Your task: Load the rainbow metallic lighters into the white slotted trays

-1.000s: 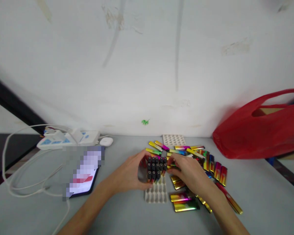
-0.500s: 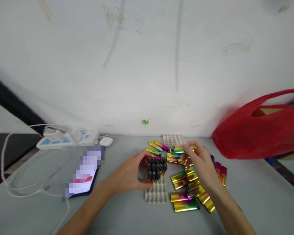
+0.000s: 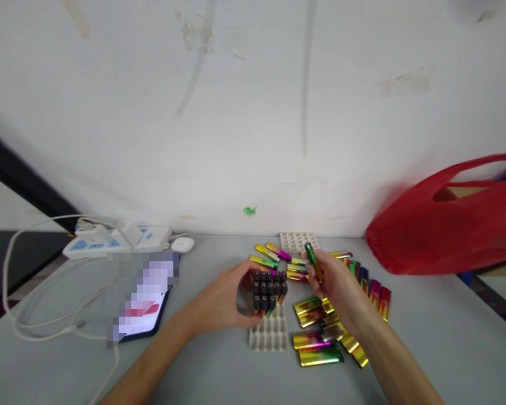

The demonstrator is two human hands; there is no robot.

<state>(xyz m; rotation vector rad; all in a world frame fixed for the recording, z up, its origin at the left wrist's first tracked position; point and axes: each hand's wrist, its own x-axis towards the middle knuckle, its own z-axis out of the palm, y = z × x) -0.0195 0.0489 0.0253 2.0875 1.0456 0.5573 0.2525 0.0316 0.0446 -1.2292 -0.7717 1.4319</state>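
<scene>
My left hand (image 3: 222, 298) curls round the left side of a white cell tray (image 3: 269, 333) on the grey table, steadying it. Several lighters with black tops (image 3: 270, 287) stand upright in the tray's far rows; the near rows show bare cells. My right hand (image 3: 338, 288) is raised just right of the tray, pinching one shiny green-gold lighter (image 3: 313, 261) that points up and away. Loose iridescent lighters (image 3: 318, 349) lie scattered on the table under and around that hand.
A second white cell tray (image 3: 298, 241) lies by the wall. A phone (image 3: 145, 301) with a lit screen, a white power strip (image 3: 118, 237) with looping cables and a small white case (image 3: 183, 243) sit at the left. A red plastic bag (image 3: 447, 225) bulges at the right.
My right hand left the tray, reached back into the loose pile, picked up one lighter and now holds it tilted upright near the tray. My left hand stayed on the tray.
</scene>
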